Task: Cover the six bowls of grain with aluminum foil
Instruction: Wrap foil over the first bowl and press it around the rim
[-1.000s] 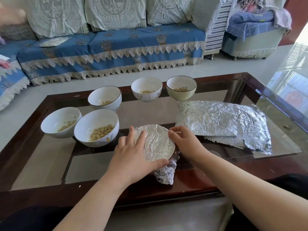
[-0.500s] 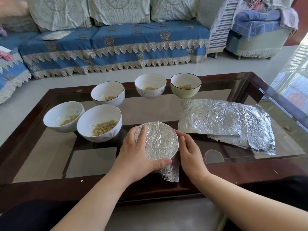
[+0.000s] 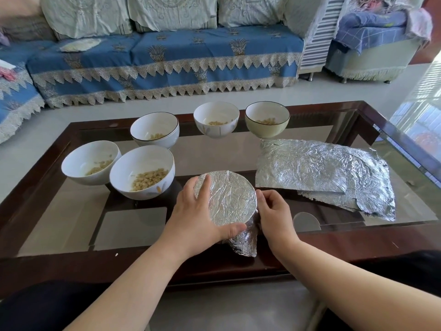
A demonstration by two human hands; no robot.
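Both hands curl around the foil-wrapped bowl (image 3: 229,199) at the table's (image 3: 71,211) near edge: left hand (image 3: 198,211), right hand (image 3: 274,211). Five grain bowls (image 3: 143,173) remain uncovered; spare foil sheets (image 3: 322,173) lie alongside.

foil-covered bowl (image 3: 226,199) front centre | five open bowls (image 3: 142,172) left and behind | foil sheets (image 3: 322,173) right

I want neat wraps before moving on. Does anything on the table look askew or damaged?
The foil-covered bowl has a loose flap of foil hanging down its near side, not tucked in. The spare foil sheets are crumpled, with a ragged, torn-looking near edge. No grain looks spilled.
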